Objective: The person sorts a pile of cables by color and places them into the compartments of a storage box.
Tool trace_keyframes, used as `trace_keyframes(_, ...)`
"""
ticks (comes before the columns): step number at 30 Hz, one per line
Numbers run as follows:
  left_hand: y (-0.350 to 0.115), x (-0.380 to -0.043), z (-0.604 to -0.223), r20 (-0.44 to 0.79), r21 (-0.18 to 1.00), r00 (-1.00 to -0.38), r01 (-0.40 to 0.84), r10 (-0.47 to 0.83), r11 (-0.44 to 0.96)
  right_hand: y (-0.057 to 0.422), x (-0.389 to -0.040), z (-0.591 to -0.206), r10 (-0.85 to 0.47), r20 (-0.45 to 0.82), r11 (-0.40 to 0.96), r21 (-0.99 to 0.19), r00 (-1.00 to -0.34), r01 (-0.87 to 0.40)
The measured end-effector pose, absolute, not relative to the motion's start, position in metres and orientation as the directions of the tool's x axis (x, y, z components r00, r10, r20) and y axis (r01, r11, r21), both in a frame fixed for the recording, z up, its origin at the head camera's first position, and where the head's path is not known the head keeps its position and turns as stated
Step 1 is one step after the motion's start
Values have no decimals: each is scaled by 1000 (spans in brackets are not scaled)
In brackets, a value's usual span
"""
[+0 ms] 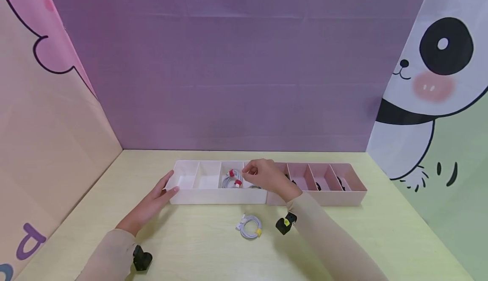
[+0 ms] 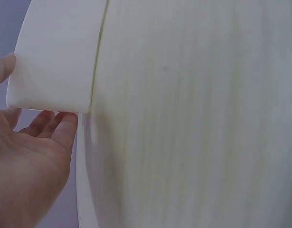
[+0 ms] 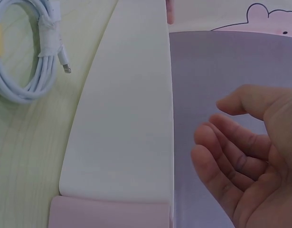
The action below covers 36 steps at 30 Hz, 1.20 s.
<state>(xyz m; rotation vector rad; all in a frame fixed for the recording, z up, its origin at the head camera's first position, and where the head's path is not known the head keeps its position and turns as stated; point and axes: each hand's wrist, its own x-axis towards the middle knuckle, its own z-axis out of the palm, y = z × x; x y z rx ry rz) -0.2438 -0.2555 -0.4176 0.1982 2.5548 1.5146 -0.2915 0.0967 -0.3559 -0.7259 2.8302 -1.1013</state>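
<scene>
My left hand [image 1: 154, 198] holds the left end of a white divided box [image 1: 217, 196], thumb near the front and fingers against the end. In the left wrist view, the fingertips [image 2: 65, 126] touch the end wall. My right hand [image 1: 267, 177] hovers over the box's right compartment, fingers loosely curled; in the right wrist view nothing lies between thumb and fingers. A coiled white cable with red ties [image 1: 231, 179] lies in a middle compartment. Another cable [image 1: 254, 187] shows partly beneath my right hand. A coiled white cable with a yellow tie [image 1: 249, 226] lies on the table.
A pink divided box [image 1: 324, 198] adjoins the white box on the right, small black items [image 1: 340, 182] in its compartments; my right hand hides part of it. A purple wall [image 1: 244, 82] stands behind the wooden table [image 1: 198, 247], with printed panels at both sides.
</scene>
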Motion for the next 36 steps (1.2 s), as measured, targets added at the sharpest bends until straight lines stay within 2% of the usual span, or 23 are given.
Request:
trace_keyframes(20,-254,-242,-414,-83,877,-977,21,195,480,107,-275,-358,-530,243,608,-558,-812,-564)
trace_keyframes(36,-253,-241,-412,-81,883,-977,21,197,469,115,-259,-370,-529,190,611,-591,-827,-526)
